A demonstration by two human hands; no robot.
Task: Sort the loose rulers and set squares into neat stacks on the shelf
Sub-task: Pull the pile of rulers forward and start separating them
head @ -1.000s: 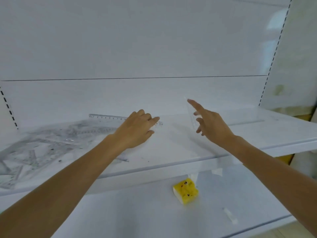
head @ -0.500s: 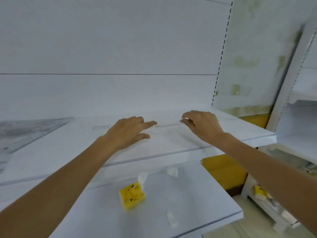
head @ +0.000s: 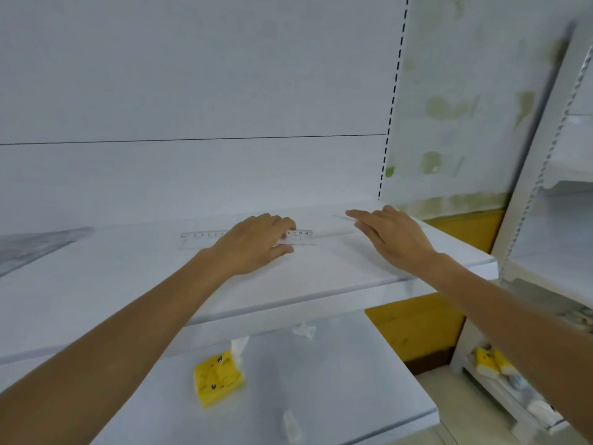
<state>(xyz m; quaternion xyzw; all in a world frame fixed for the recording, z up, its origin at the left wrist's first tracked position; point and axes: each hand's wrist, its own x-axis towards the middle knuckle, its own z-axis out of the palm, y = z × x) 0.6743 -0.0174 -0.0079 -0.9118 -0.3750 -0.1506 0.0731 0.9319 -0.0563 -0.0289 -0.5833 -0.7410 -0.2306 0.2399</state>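
A clear ruler [head: 199, 236] was seen lying flat along the back of the white shelf [head: 128, 284]. Its printed scale showed on both sides of the left hand [head: 253, 244], which was laid palm-down across its middle, fingers [head: 282, 223] relaxed and pressed on it rather than curled round it. The right hand [head: 394, 240] was held low just past the ruler's right end, its fingers straight and holding nothing; half a second earlier they had been bent downward. A faint clear strip [head: 340, 216] lay by the fingertips; contact could not be told. The grey heap of loose rulers [head: 35, 248] lay well apart at the far left, less of it in view than a second before.
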